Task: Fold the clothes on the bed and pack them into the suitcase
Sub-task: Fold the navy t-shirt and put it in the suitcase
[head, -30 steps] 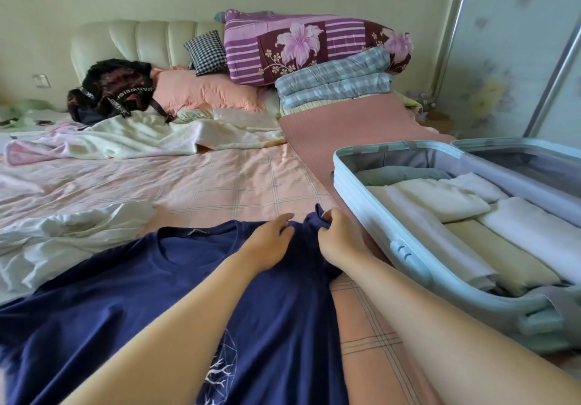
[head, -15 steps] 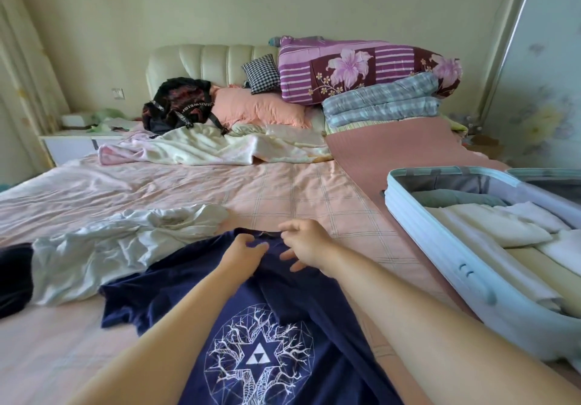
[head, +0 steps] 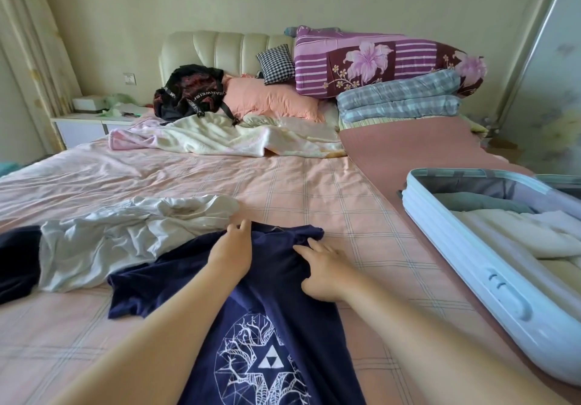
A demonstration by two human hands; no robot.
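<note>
A navy T-shirt (head: 276, 304) with a white tree-and-triangle print lies face up on the pink checked bed (head: 314, 190), its right sleeve folded inward. My left hand (head: 231, 255) grips the shirt's top edge near the collar. My right hand (head: 323, 271) rests flat on the folded right shoulder with its fingers spread. An open pale blue suitcase (head: 490, 282) lies on the bed to the right, with several folded light-coloured clothes (head: 518, 238) inside.
A crumpled white garment (head: 125, 234) lies left of the shirt, and a dark garment (head: 15, 263) sits at the left edge. A cream blanket (head: 220, 137), a black backpack (head: 188, 93), pillows and stacked quilts (head: 399, 99) fill the head of the bed.
Both hands moved left along the shirt's top, from the right sleeve toward the collar. My right hand let go of the fabric and now lies flat. My view rose and shifted left.
</note>
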